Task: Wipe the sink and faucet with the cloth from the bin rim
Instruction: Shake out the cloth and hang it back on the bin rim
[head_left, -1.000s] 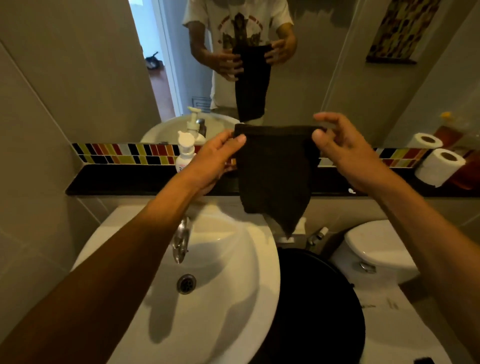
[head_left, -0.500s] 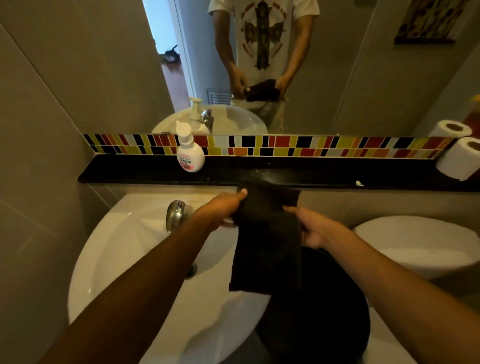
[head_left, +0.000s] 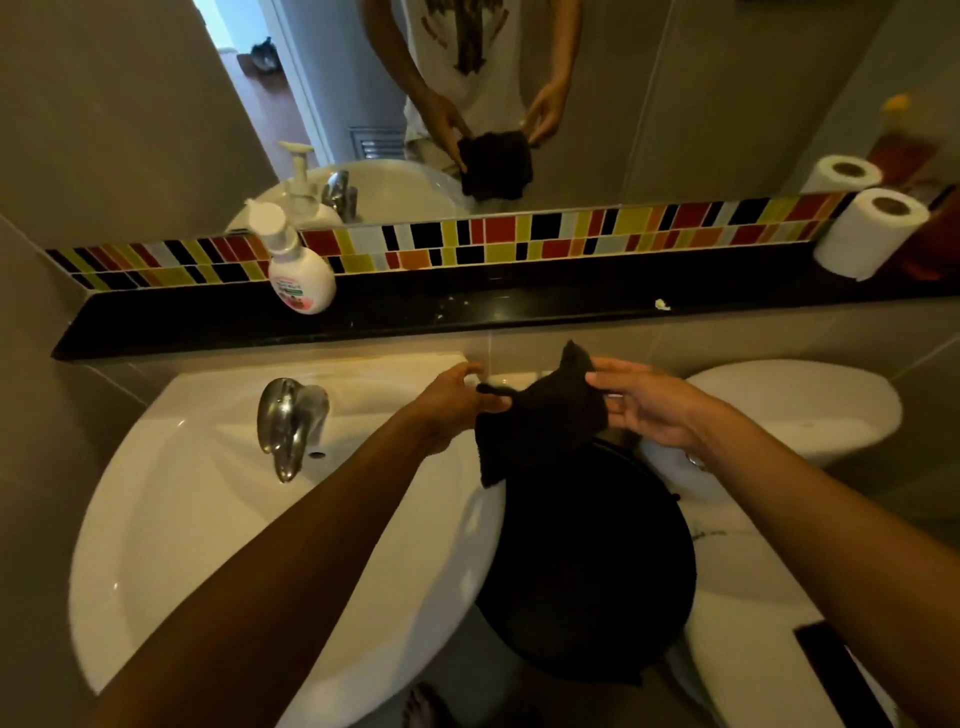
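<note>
Both the left hand (head_left: 452, 402) and right hand (head_left: 647, 405) pinch the dark cloth (head_left: 540, 421) just right of the sink (head_left: 218, 545); bunching it into a firm pad in one hand should wipe best.

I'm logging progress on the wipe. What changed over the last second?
Both hands, left hand and right hand, brought the cloth down from mirror height to just above the sink edge and bunched it smaller. Both still grip it. Faucet, soap bottle and bin stayed put.
</note>
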